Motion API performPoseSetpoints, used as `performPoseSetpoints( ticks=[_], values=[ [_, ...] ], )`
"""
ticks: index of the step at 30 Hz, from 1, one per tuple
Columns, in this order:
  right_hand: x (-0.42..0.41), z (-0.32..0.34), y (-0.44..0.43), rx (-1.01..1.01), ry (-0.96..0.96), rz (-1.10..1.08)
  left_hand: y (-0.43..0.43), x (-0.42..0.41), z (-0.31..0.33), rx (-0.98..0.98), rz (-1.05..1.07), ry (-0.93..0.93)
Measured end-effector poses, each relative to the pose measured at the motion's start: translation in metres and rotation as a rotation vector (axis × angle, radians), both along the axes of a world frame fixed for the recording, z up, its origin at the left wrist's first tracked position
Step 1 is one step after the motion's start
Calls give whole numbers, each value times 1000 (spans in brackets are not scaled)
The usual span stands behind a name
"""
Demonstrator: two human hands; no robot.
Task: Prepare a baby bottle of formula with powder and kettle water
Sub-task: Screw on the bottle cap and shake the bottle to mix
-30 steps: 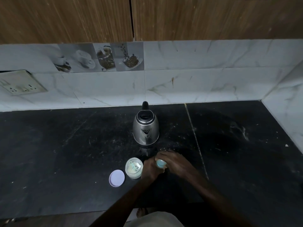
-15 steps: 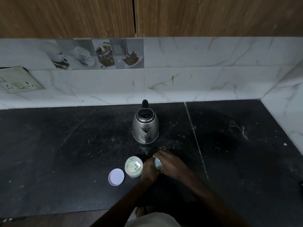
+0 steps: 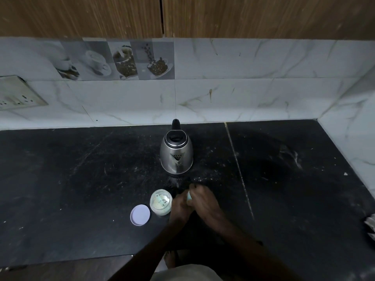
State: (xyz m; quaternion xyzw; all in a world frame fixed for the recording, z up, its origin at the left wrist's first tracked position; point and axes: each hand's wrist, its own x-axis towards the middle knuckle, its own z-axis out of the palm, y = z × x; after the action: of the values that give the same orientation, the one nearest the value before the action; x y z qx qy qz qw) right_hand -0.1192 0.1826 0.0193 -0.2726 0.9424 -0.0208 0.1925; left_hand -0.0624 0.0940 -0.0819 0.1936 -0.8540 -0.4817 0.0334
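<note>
A steel kettle (image 3: 176,154) with a black lid stands on the black counter (image 3: 81,179), spout toward me. In front of it, both my hands close around a baby bottle with a pale blue top (image 3: 189,196); only a sliver of it shows between them. My left hand (image 3: 179,207) grips its side, and my right hand (image 3: 205,201) wraps over the top. Just left of them sits an open powder jar (image 3: 161,202) with a scoop inside. Its lilac lid (image 3: 140,214) lies flat on the counter beside it.
A marble-tiled wall (image 3: 223,94) runs behind the counter and along the right side, with a socket plate (image 3: 18,96) at far left. Wooden cabinets hang above. A crumpled wrapper (image 3: 370,224) shows at the right edge. The counter's front edge is close to me.
My hands stay around the bottle beside the jar; the right hand has covered more of the blue top. The view has shifted slightly.
</note>
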Motion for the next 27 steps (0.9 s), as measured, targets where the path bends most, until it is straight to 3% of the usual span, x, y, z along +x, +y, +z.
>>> performPoseSetpoints(
  ticks=[3, 8, 16, 18, 21, 24, 27],
  values=[
    [2, 3, -5, 56, 29, -38, 0, 1, 0, -38, 10, 64],
    [-8, 14, -4, -22, -122, -44, -2, 3, -2, -10, -11, 76],
    [1, 25, -15, 81, -9, -144, 3, 5, 2, -107, 22, 93],
    [-2, 28, -14, 79, -65, -204, 3, 6, -1, -25, 32, 60],
    [-5, 31, -10, 65, -173, -144, 2, 6, 4, 64, 24, 83],
    [1, 31, -11, 78, -93, -77, 4, 6, 7, 95, 43, 91],
    [5, 34, -15, 96, -61, -89, 3, 7, 2, -9, 42, 47]
  ],
)
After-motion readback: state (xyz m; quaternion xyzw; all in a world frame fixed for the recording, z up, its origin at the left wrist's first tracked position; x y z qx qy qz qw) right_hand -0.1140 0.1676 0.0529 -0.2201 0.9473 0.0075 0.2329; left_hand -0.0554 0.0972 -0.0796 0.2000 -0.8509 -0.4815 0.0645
